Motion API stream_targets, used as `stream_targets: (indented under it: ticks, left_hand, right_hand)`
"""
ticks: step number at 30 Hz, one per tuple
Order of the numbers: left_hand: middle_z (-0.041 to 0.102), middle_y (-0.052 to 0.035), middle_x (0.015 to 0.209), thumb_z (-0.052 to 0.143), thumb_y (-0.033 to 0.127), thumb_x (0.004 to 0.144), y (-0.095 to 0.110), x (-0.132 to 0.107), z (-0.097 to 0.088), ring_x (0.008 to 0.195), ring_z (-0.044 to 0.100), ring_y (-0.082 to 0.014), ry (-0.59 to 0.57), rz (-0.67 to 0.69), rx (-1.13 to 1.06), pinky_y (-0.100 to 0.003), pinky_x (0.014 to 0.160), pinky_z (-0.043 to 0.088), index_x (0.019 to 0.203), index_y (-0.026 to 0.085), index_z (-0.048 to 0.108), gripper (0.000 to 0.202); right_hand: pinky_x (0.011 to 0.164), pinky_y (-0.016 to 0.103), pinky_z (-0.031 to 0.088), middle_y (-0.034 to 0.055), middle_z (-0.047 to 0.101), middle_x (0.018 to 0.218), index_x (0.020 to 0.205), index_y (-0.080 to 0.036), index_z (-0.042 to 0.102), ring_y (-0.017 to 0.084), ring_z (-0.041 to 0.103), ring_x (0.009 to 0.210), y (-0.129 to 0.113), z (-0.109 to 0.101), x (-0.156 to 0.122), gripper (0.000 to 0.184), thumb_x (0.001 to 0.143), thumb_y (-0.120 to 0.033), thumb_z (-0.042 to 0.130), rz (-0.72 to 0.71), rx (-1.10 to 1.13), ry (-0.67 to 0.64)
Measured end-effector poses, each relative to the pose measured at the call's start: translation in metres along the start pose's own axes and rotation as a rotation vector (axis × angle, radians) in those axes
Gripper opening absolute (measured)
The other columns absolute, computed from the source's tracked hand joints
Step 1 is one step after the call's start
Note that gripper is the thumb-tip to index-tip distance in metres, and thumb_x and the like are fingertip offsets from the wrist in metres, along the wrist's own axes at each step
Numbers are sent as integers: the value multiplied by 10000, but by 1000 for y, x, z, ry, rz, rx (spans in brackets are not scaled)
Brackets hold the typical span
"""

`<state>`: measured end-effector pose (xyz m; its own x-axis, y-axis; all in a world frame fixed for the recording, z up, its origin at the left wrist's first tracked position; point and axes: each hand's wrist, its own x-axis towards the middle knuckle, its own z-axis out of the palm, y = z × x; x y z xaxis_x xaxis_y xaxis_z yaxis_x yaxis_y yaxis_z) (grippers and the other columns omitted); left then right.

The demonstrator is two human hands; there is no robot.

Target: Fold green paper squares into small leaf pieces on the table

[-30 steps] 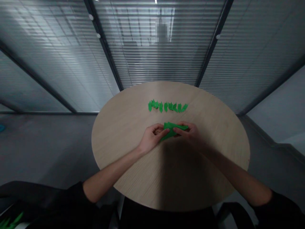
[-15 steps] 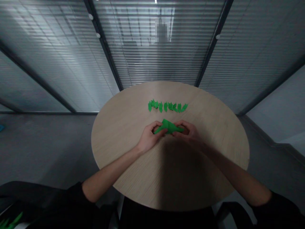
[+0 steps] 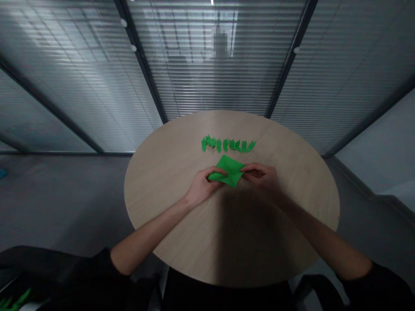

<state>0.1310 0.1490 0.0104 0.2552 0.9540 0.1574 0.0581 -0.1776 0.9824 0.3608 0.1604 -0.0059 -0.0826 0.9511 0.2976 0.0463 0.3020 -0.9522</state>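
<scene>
Green sheet [image 3: 231, 167] (paper, probably) — in the grip of left hand [image 3: 204, 183] and right hand [image 3: 263, 176].

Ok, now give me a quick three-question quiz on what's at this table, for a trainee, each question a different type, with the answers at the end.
1. True or false: the left hand and the right hand both touch the sheet.
2. Where is the row of small pieces?
A. Nearer the person than the sheet
B. Beyond the sheet, on the table
C. On the floor
3. Fill in: the sheet and the row of small pieces are both coloured ___.

Key: 1. True. 2. B. 3. Green.
</scene>
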Motion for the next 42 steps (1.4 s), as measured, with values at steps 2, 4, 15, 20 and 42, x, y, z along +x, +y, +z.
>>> stream_targets:
  ticks: [2,4,15,20,42]
  left_hand:
    - [780,-45,856,753,162,720,0,0,-1,767,703,-182,-4,15,27,-304,758,573,892,169,786,175]
    - [801,-57,896,767,175,722,2,0,-1,821,726,-206,-17,19,38,-338,816,591,896,178,806,178]
    - [790,-78,965,832,165,699,-3,-1,-1,810,727,-178,-100,5,-60,-293,765,591,960,169,827,261]
    - [818,-62,890,836,194,704,-2,-2,-1,740,742,-181,-106,-69,-35,-312,759,618,937,165,826,235]
    - [810,-62,925,813,286,808,9,-6,2,838,726,-200,-11,102,78,-325,800,575,853,200,834,99]
  right_hand:
    - [923,422,640,71,792,1025,852,-249,809,230,767,934,0,-2,-1,169,737,-360,862,5,-3,-55]
    - [935,413,637,73,775,1093,896,-258,820,233,761,983,-1,-3,-2,173,741,-327,852,7,-1,-136]
    - [844,384,652,57,787,1000,887,-277,845,216,753,885,-7,-5,-2,113,780,-295,811,-73,-98,-140]
    - [874,397,649,66,776,1029,895,-270,845,228,754,929,-5,-5,-2,132,765,-287,829,-37,-71,-161]
    - [750,348,587,55,764,944,803,-265,821,219,716,849,-11,0,-4,149,744,-388,881,-12,-82,-152]
